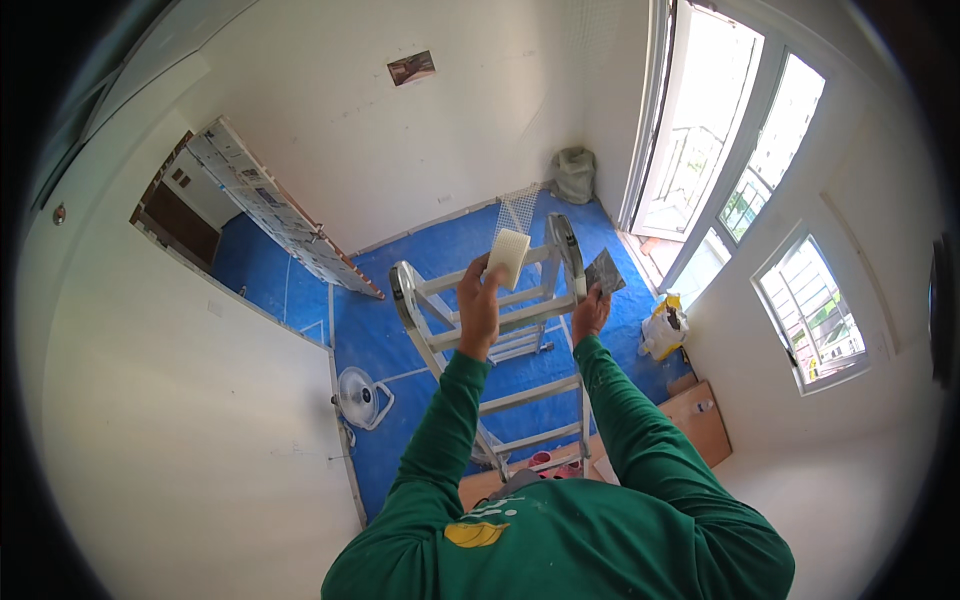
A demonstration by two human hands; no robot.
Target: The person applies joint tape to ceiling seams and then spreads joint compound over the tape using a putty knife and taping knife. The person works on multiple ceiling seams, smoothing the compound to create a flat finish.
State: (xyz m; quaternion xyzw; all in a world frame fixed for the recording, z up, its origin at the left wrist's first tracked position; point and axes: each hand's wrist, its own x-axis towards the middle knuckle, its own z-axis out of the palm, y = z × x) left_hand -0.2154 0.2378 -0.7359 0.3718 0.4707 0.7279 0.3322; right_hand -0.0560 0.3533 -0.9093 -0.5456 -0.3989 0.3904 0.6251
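Observation:
My left hand (479, 308) is closed around a cream rectangular block (508, 256), lifted above the top of an aluminium stepladder (530, 318). In my right hand (592, 314) is a thin dark grey, roughly square piece (604, 272), gripped by its lower edge beside the ladder's right rail. From this view I cannot tell whether it is a blade or a sheet. Both forearms, in green sleeves, reach forward over the ladder. A strip of white mesh (518, 208) shows just beyond the cream block.
Blue sheeting (400, 450) covers the floor. A fan (358, 398) lies at left, near a paper-covered door (270, 205). A grey sack (573, 175) stands in the far corner, a white-and-yellow bag (664, 328) at right. Brown boards (695, 425) lie behind the ladder's near side.

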